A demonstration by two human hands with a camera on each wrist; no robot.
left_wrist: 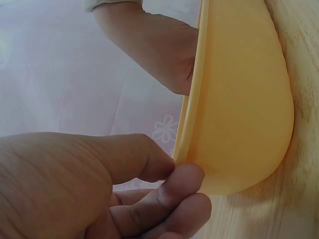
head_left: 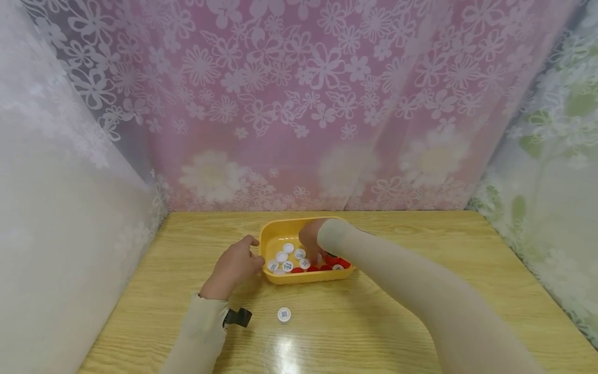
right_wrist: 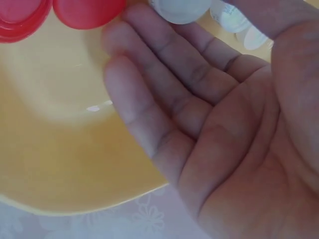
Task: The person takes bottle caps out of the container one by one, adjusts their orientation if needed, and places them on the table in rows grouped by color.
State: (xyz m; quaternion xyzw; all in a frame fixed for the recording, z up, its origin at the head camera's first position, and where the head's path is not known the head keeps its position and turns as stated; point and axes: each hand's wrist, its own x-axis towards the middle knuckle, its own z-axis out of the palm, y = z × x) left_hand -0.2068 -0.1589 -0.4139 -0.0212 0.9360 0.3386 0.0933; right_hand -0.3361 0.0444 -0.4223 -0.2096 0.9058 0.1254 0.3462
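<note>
A yellow plastic basin (head_left: 303,279) stands on the wooden table with red and white bottle caps in it. My left hand (head_left: 237,266) pinches its left rim between thumb and fingers, as the left wrist view shows with the hand (left_wrist: 99,184) beside the basin wall (left_wrist: 244,99). Inside the basin, my right hand (head_left: 312,241) reaches down among the caps. The right wrist view shows that hand (right_wrist: 214,119) with fingers extended, the fingertips near a white cap (right_wrist: 184,7) and a red cap (right_wrist: 89,10). Whether they touch I cannot tell.
One white cap (head_left: 284,315) lies on the table (head_left: 397,332) in front of the basin. Behind the table hangs a pink flowered curtain (head_left: 299,130), with pale cloth at both sides. A dark strap (head_left: 237,317) is on my left wrist.
</note>
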